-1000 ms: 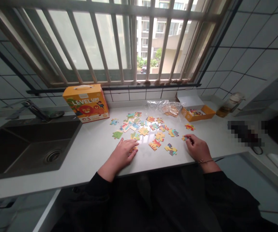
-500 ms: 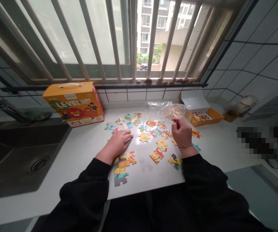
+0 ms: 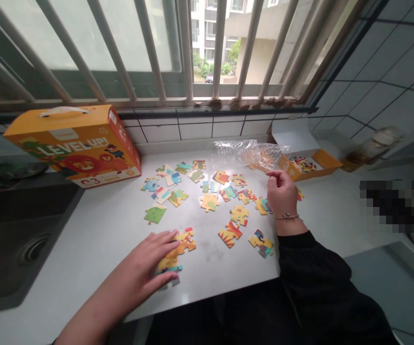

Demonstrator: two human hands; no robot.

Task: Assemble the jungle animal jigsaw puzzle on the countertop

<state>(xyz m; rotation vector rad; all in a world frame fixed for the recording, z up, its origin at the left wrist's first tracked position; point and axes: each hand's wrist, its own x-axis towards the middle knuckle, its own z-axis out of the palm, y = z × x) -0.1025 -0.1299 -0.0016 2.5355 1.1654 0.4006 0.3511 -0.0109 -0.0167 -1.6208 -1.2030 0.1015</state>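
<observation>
Your left hand has moved down onto the joined puzzle pieces near the front edge of the tabletop, so it hides some. Your right hand, well apart, is curled; I can't tell if it holds anything.

The bare left grip lies palm down, fingers extended forward and to the right, its thumb set apart on the near side. Behind it the bare left forearm slants back to the lower left. Well apart to its right and farther forward, the bare right grip is curled, back of the hand showing, fingertips partly hidden. Just behind it are the right wrist and a loose black fabric sleeve.
</observation>
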